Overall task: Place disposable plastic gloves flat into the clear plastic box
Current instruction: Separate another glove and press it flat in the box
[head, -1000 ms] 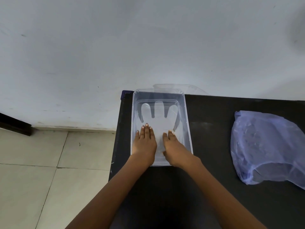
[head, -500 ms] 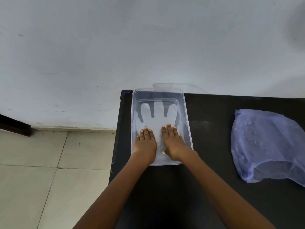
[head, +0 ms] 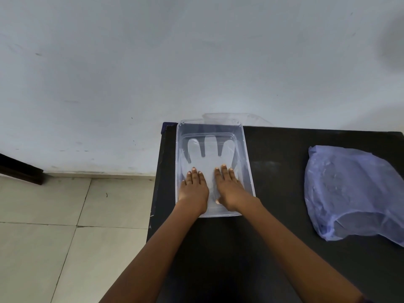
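A clear plastic box [head: 248, 162] stands at the back left of a black table. Inside it lies a translucent disposable glove [head: 209, 154], spread flat with its fingers pointing toward the wall. My left hand [head: 194, 189] rests palm down on the glove's near left part, fingers together and extended. My right hand [head: 229, 189] presses flat on the near right part, just beside the left one. Both hands hold nothing; the glove's cuff is hidden under them.
A bluish plastic bag [head: 354, 193] lies crumpled on the right of the black table [head: 279, 248]. A clear lid [head: 231, 118] leans behind the box against the white wall. Tiled floor [head: 65, 237] lies beyond the table's left edge.
My right hand has slid forward over the glove, from angled at the cuff to flat beside my left hand. The left hand has barely moved.
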